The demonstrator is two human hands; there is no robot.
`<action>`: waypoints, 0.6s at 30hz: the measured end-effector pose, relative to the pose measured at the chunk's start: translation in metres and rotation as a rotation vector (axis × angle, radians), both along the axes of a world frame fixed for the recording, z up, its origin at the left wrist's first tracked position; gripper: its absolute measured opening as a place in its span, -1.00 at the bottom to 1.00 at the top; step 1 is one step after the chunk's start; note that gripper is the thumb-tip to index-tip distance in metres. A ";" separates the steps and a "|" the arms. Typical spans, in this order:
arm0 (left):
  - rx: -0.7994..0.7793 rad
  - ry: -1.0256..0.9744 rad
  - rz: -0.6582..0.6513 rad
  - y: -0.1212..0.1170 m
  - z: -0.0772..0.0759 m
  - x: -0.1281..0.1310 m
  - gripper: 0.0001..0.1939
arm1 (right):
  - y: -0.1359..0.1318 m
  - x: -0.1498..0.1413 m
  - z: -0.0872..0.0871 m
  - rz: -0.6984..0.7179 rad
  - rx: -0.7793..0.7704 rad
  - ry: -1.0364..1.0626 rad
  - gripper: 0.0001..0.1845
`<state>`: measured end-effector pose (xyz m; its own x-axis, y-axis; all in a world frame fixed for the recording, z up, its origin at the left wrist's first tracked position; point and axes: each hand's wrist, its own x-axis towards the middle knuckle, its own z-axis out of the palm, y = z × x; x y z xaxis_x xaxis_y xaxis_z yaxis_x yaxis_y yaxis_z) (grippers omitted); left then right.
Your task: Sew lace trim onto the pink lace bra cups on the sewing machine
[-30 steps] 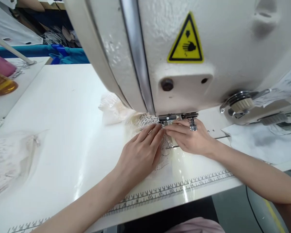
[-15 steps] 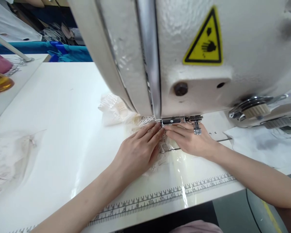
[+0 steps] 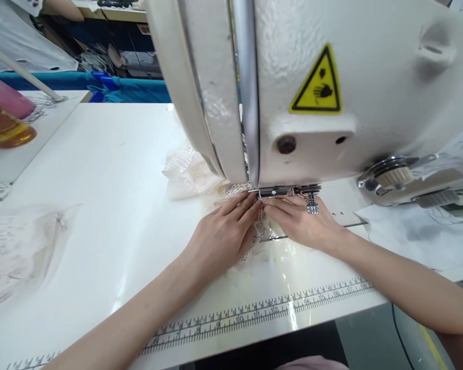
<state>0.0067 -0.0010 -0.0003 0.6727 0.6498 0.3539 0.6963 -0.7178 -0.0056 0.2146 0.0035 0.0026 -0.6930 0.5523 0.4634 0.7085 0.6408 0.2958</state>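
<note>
A strip of pale, see-through lace runs from behind the sewing machine head to the presser foot and on toward me. My left hand lies on it with fingers stretched out, tips close to the left of the foot. From the right, my right hand reaches in, its fingers also extended and touching the lace edge just in front of the foot. Both thumbs are mostly hidden, and the needle point cannot be made out. The sewing machine fills the upper right, with a yellow warning sticker on it.
Another sheer lace piece lies at the left. A printed ruler follows the table's front edge. White cloth rests on the right. A pink thread cone and an amber one stand far left, near blue fabric.
The view has shifted slightly, so the machine head and background appear a little lower and displaced. Both hands keep nearly the same place at the presser foot.
</note>
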 end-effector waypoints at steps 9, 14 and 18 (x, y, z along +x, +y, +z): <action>0.043 -0.001 0.002 0.000 -0.002 0.001 -0.60 | 0.000 0.001 -0.003 0.007 -0.027 0.002 -0.69; 0.021 0.006 0.014 0.001 -0.004 0.000 -0.59 | 0.000 0.001 -0.003 0.012 -0.026 0.013 -0.68; 0.054 0.024 0.015 -0.002 0.004 0.001 -0.62 | 0.001 0.002 -0.006 0.046 -0.039 0.070 -0.68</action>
